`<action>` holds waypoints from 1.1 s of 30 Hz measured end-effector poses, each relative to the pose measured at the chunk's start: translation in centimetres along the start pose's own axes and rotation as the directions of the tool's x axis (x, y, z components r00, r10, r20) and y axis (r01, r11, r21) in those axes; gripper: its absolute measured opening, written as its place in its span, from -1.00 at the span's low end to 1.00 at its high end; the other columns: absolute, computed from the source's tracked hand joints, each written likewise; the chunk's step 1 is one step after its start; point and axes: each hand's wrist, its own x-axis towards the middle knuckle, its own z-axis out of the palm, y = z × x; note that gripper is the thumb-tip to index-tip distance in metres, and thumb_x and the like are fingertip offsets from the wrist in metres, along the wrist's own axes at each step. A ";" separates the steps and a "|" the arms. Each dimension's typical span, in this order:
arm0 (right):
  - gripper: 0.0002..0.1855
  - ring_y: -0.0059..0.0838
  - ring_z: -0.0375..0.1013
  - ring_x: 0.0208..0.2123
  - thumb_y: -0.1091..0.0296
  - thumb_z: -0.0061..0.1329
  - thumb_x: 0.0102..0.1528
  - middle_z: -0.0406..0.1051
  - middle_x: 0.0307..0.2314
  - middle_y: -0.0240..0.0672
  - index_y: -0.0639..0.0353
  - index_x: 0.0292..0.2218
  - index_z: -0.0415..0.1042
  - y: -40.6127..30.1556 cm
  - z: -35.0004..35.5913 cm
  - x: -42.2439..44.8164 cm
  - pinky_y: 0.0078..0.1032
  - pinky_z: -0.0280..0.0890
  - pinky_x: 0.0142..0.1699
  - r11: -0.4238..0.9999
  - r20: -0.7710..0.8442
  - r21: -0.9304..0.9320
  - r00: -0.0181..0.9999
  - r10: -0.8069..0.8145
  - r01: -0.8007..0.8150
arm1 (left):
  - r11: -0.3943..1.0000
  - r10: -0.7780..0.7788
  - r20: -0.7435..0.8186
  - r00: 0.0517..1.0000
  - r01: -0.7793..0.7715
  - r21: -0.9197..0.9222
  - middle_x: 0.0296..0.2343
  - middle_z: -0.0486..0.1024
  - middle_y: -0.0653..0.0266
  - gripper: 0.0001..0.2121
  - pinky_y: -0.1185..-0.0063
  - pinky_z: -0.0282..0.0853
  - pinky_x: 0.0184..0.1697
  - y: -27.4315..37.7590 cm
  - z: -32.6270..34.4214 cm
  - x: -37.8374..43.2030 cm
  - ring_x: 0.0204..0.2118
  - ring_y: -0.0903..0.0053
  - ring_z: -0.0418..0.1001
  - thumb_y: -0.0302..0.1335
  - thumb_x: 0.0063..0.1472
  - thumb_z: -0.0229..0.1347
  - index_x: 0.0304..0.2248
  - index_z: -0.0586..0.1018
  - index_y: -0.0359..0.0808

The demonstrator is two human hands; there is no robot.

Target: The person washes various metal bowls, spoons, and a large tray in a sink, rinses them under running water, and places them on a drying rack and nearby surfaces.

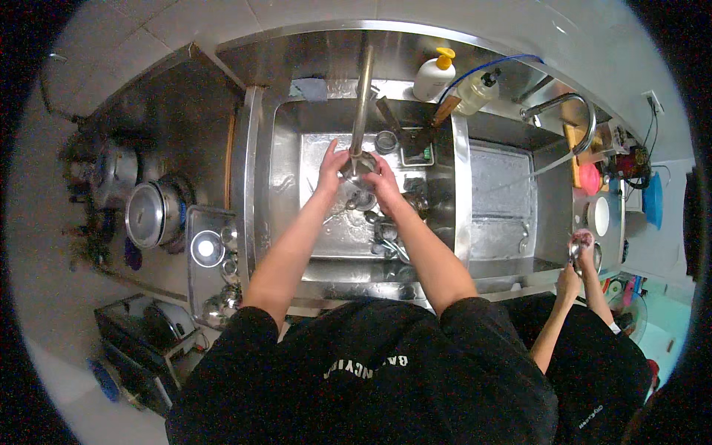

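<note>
Both of my hands are around a small shiny metal bowl (361,166) under the metal faucet spout (362,100), and water runs down into it. My left hand (331,171) grips the bowl's left side with the index finger raised. On the right side, my right hand (385,186) has its thumb over the near rim. Below them in the steel sink (286,183) lie a wet round metal piece (362,199) and several pieces of metal cutlery (391,247). A small round metal container (386,142) stands just beyond my right hand, beside a rectangular container (417,156).
Two wooden handles (445,111) lean at the sink's back right. Behind stand a white pump bottle (434,78) and a clear pump bottle (477,93). A second basin (500,200) adjoins, where a co-worker's hands (578,267) hold a metal item. Leftward are a metal tray (203,289) and a lidded pot (146,214).
</note>
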 end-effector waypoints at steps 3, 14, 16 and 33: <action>-0.43 -0.49 0.24 -0.09 0.22 -0.04 0.09 0.27 -0.11 -0.31 0.13 0.08 0.11 0.4 1.9 -1.4 -0.54 0.16 0.02 0.966 0.057 -0.166 0.980 -0.192 0.199 | 0.994 0.014 -0.021 1.000 -0.017 -0.104 0.02 0.24 0.29 -0.25 0.28 0.09 0.05 -0.5 0.1 0.1 0.06 0.45 0.19 -0.09 0.14 0.01 0.22 -0.05 -0.14; -0.61 -0.31 0.43 -0.42 0.20 0.02 0.04 0.43 -0.35 -0.09 0.32 -0.18 0.38 -1.5 7.1 1.3 -0.39 0.31 -0.29 0.917 -0.343 -0.388 0.908 -0.241 0.097 | 0.988 0.103 -0.094 0.990 -0.113 -0.107 -0.15 0.34 0.28 -0.25 0.44 0.07 0.08 1.4 0.7 1.4 -0.04 0.48 0.25 -0.31 0.11 0.05 0.22 -0.07 -0.25; -0.63 -0.36 0.36 -0.57 0.19 0.00 0.04 0.42 -0.46 -0.17 0.33 -0.24 0.41 -2.3 7.0 2.5 -0.36 0.27 -0.44 0.989 -0.399 -0.129 0.917 0.014 -0.071 | 0.945 0.324 -0.028 0.945 -0.323 0.058 -0.20 0.35 0.29 -0.24 0.52 0.12 0.05 1.2 0.8 1.3 -0.11 0.52 0.29 -0.40 0.11 0.05 0.22 -0.10 -0.25; -0.65 -0.25 0.43 -0.34 0.27 -0.19 0.07 0.45 -0.41 -0.15 0.40 -0.24 0.39 -0.5 5.5 3.0 -0.38 0.29 -0.16 0.905 -0.259 0.275 0.881 0.395 -0.325 | 0.594 0.647 0.279 0.710 -0.698 0.399 -0.11 0.24 0.20 -0.20 0.51 0.29 -0.09 1.4 1.1 -0.6 -0.19 0.42 0.34 -0.50 0.10 0.01 0.23 -0.22 -0.21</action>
